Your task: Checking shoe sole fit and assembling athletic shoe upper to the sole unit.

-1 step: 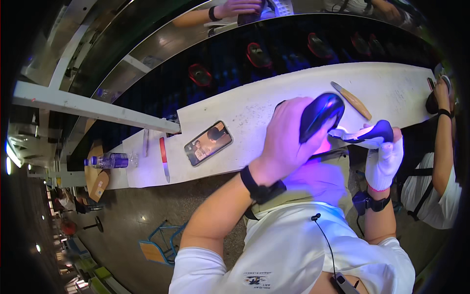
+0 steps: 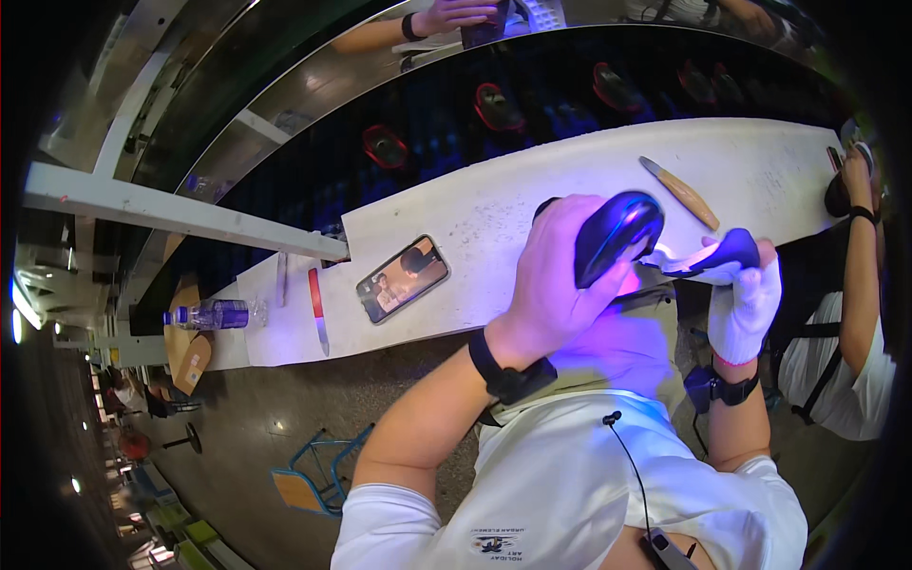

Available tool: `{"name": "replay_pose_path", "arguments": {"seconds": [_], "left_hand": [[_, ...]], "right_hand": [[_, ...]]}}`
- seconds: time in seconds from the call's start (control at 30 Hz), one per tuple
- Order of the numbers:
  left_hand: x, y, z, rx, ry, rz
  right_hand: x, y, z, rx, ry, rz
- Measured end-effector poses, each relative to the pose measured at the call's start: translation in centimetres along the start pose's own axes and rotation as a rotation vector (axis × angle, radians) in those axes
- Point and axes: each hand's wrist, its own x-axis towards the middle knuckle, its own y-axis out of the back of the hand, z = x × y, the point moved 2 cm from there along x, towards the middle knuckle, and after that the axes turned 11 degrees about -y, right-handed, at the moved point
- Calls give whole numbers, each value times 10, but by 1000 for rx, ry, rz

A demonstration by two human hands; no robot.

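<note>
My bare left hand (image 2: 551,275) is closed around a glossy black rounded piece (image 2: 616,233), which looks like part of a shoe. On my right, my hand in a white glove (image 2: 746,309) grips a curved white-and-dark piece (image 2: 730,258), perhaps a shoe sole. Its near end meets the black piece, and I cannot tell whether the two are joined. Purple light falls on both hands and on my lap. Just beyond them on the white worktop (image 2: 494,237) lies a knife with a wooden handle (image 2: 686,198).
A phone showing a picture (image 2: 403,278) and a red-handled knife (image 2: 317,309) lie left on the worktop. Plastic bottles (image 2: 214,314) rest at its far left end. Red-rimmed dark items (image 2: 498,106) line the dark strip behind. A blue-framed stool (image 2: 309,480) stands lower left; a co-worker's arm (image 2: 860,266) is at right.
My left hand and the black piece have dipped slightly toward me and to the left. Both hands keep their hold.
</note>
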Motion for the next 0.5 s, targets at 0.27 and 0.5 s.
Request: {"name": "replay_pose_path", "arguments": {"seconds": [0.27, 0.5], "left_hand": [[-20, 15, 32, -78, -113, 73], [-39, 25, 72, -242, 148, 34]], "right_hand": [[-1, -71, -30, 151, -186, -542], [-32, -87, -12, 377, -308, -419]]}}
